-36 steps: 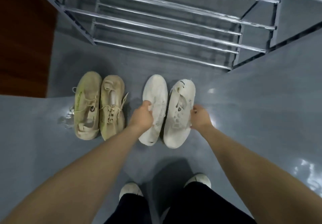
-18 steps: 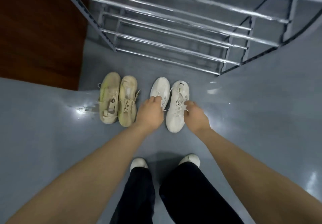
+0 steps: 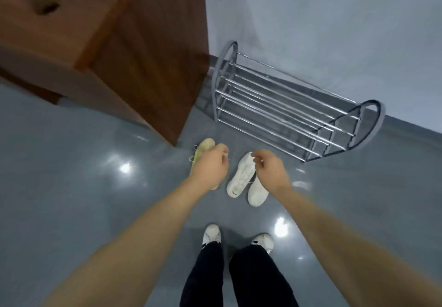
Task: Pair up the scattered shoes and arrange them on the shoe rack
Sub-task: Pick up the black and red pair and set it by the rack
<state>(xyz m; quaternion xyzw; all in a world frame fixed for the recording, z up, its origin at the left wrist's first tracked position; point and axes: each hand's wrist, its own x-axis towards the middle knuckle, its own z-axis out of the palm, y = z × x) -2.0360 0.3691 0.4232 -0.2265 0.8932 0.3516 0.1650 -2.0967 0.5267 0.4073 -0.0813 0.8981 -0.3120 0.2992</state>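
Note:
Two white sneakers [image 3: 241, 177] lie side by side on the grey floor, in front of the chrome shoe rack [image 3: 282, 106]. Left of them lies a yellowish-beige pair [image 3: 203, 149], mostly hidden behind my left hand [image 3: 210, 167]. That hand hovers above the beige pair with its fingers loosely curled, and nothing shows in it. Over the right white sneaker, my right hand [image 3: 271, 170] hangs with loosely curled fingers and holds nothing that I can see. No shoes are on the rack's bars.
A brown wooden cabinet [image 3: 134, 67] stands left of the rack, its corner close to the beige pair. The rack stands against a pale wall [image 3: 334, 20]. My own feet in white shoes [image 3: 211, 235] stand on the glossy floor behind the pairs.
The view has risen and pulled back from the shoes. Both hands have left the white sneakers, and my left hand has shifted over the beige pair.

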